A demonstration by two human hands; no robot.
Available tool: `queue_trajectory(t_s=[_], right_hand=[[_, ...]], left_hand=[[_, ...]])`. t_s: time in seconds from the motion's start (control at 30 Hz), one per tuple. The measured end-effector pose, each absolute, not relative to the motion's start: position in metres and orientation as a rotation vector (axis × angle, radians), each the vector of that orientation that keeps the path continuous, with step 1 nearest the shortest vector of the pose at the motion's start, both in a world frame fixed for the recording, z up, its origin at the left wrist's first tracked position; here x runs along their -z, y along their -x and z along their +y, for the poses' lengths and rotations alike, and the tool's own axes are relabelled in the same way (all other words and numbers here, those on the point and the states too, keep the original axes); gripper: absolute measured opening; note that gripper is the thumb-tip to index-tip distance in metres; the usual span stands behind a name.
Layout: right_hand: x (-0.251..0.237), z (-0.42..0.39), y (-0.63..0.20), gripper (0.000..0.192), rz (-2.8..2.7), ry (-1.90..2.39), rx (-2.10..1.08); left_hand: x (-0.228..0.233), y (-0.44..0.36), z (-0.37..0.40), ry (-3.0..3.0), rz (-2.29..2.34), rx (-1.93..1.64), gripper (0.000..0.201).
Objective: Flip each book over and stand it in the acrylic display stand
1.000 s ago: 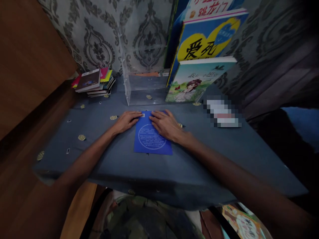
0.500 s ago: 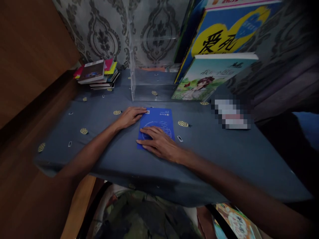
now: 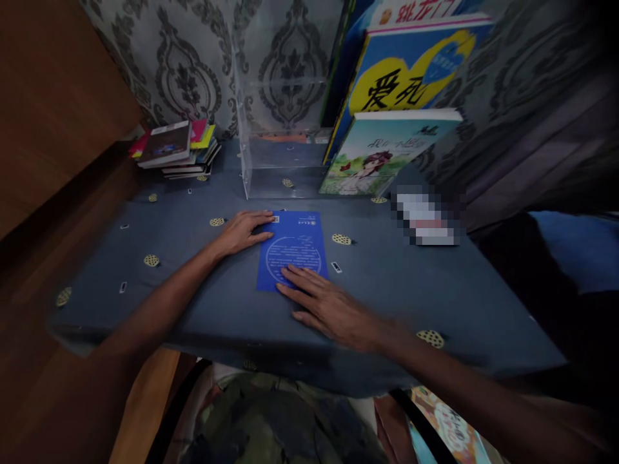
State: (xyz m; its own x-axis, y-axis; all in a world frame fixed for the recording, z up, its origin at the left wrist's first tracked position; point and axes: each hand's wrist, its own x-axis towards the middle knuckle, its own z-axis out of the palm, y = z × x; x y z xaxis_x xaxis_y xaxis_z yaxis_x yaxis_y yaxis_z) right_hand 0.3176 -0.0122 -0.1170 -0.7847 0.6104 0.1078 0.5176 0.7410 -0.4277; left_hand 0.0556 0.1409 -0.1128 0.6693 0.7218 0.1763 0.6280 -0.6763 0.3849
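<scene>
- The left hand (image 3: 242, 233) is resting palm down at the upper left corner of a blue printed leaflet (image 3: 293, 248), its fingertips lying beside a small pale rectangle and its thumb reaching over the left edge
- The left grip is standing wide, with fingers stretched and thumb well apart, closing around nothing
- The right hand (image 3: 333, 309) is spreading palm down over the leaflet's lower right part, its fingertips covering the bottom of the printed circle and its thumb lying beyond the lower edge
- The right grip is also standing wide, fingers long and loosely fanned, holding nothing; how firmly they are pressing cannot be told
- The leaflet is lying flat near the middle of the table, on a dark blue-grey tablecloth (image 3: 217, 309) dotted with yellow pineapples
- Behind it a clear acrylic book stand (image 3: 261, 180) is rising, and at its right side a green-covered paperback (image 3: 382, 148) is leaning in front of a blue picture book (image 3: 406, 71) with a yellow heart
- A stack of books (image 3: 178, 151) is sitting at the back left, in front of a damask-patterned curtain (image 3: 188, 71)
- A pixelated object (image 3: 428, 219) is lying to the right of the paperback
</scene>
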Motion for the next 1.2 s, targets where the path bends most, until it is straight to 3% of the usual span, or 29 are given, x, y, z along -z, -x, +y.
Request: queue_trajectory(t_s=[0.27, 0.7, 0.93, 1.2], right_hand=[[0.121, 0.003, -0.337, 0.066, -2.642, 1.081, -0.506], [0.125, 0.115, -0.346, 0.069, -2.520, 1.444, -0.307], [0.127, 0.098, -0.336, 0.069, -2.491, 1.539, -0.135], [0.122, 0.038, -0.324, 0.075, -2.523, 1.564, -0.144]], left_hand=[[0.114, -0.056, 0.142, -2.612, 1.070, -0.453, 0.050], [0.111, -0.057, 0.137, -2.622, 1.096, -0.430, 0.051], [0.112, -0.058, 0.137, -2.614, 1.126, -0.411, 0.051], [0.111, -0.058, 0.133, -2.597, 1.116, -0.409, 0.049]])
